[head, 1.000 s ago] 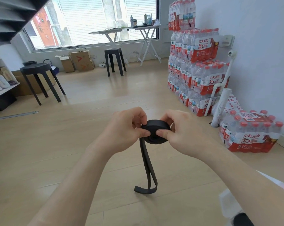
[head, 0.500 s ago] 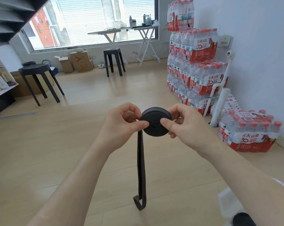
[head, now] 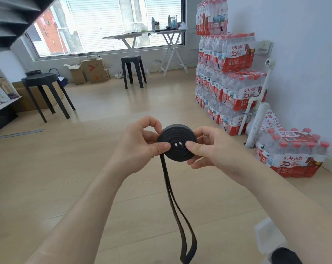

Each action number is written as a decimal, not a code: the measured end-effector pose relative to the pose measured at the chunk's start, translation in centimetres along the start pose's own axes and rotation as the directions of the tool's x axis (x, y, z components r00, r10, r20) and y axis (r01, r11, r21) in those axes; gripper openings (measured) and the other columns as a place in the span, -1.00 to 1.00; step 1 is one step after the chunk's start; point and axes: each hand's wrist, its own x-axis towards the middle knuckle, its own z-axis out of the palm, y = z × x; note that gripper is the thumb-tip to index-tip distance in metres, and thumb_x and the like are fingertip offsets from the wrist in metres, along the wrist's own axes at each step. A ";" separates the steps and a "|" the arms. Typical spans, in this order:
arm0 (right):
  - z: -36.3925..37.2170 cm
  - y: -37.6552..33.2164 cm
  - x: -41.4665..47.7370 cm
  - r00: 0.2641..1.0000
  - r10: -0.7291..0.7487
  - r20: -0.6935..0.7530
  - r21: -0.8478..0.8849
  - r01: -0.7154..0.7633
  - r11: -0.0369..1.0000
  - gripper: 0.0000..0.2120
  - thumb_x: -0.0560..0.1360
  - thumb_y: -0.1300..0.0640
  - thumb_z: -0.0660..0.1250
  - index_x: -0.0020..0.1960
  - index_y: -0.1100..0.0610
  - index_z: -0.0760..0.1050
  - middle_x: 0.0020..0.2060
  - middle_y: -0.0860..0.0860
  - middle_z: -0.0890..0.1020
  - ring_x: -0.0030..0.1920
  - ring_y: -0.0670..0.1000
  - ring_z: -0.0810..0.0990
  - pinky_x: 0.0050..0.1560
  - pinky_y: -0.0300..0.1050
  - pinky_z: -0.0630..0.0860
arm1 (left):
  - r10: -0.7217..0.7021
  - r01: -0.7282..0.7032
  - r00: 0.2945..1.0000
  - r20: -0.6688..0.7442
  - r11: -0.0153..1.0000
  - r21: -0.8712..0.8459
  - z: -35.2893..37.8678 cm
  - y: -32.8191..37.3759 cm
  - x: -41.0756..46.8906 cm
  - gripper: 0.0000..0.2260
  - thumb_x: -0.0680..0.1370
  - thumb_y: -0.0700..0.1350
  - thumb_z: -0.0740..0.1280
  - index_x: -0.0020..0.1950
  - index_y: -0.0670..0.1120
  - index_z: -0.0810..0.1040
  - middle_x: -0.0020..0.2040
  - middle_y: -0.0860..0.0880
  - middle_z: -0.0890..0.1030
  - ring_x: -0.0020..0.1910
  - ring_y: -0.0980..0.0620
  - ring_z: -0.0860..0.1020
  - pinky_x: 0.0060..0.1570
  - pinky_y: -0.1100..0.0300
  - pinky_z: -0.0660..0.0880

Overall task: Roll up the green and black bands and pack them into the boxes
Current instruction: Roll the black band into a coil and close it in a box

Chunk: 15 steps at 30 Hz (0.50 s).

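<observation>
Black band [head: 177, 144] held in the air between both hands, most of it wound into a flat coil, face toward me.

Left hand [head: 140, 143] pinches the coil's left edge: thumb on the near face, fingers curled behind. Right hand [head: 210, 149] pinches the right edge the same way, thumb pressed close to the centre.

Unwound tail [head: 172, 197] leaves the coil just under my left thumb and hangs straight down below the hands as a doubled strap, ending in a closed loop low in view.

Green band not in sight. A pale blurred object [head: 269, 237] lies below the right forearm; I cannot tell whether it is a box.

Risks as I judge them:
- Small gaps show at the coil's centre, so the core looks loose. If either thumb lifts while regripping, the windings could spring open.
- The grip is on the edges only, so uneven pull may push the inner turns out sideways.
- The tail's two strands hang slightly apart. A twist could wind in and leave a lumpy roll, awkward to pack.
</observation>
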 end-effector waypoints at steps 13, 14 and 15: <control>0.1 -0.4 -0.5 0.938 -0.345 0.036 -0.788 0.239 0.567 -0.84 0.47 0.01 0.38 0.02 0.03 0.54 -0.16 -0.09 0.54 -0.13 -0.04 0.45 -0.20 -0.12 0.30 | 0.056 -0.079 0.995 0.081 0.944 0.319 1.7 -0.1 0.1 -0.64 0.29 -0.20 0.56 -0.21 0.08 0.40 -0.27 0.08 0.67 -0.49 0.17 0.40 -0.36 0.24 0.37; 0.1 -0.4 -0.5 0.937 -0.349 0.033 -0.784 0.240 0.572 -0.84 0.48 0.02 0.38 0.02 0.04 0.53 -0.16 -0.09 0.53 -0.14 -0.05 0.44 -0.20 -0.12 0.29 | 0.042 -0.060 0.997 0.069 0.955 0.290 1.6 -0.2 0.2 -0.66 0.28 -0.19 0.57 -0.21 0.06 0.44 -0.24 0.07 0.69 -0.49 0.17 0.41 -0.36 0.26 0.38; 0.1 -0.3 -0.5 0.937 -0.349 0.032 -0.779 0.242 0.578 -0.84 0.48 0.02 0.38 0.01 0.04 0.53 -0.15 -0.08 0.54 -0.16 -0.05 0.44 -0.21 -0.12 0.29 | 0.032 -0.048 0.997 0.063 0.961 0.272 1.5 -0.2 0.2 -0.68 0.29 -0.18 0.58 -0.20 0.06 0.47 -0.23 0.07 0.69 -0.48 0.18 0.42 -0.35 0.27 0.40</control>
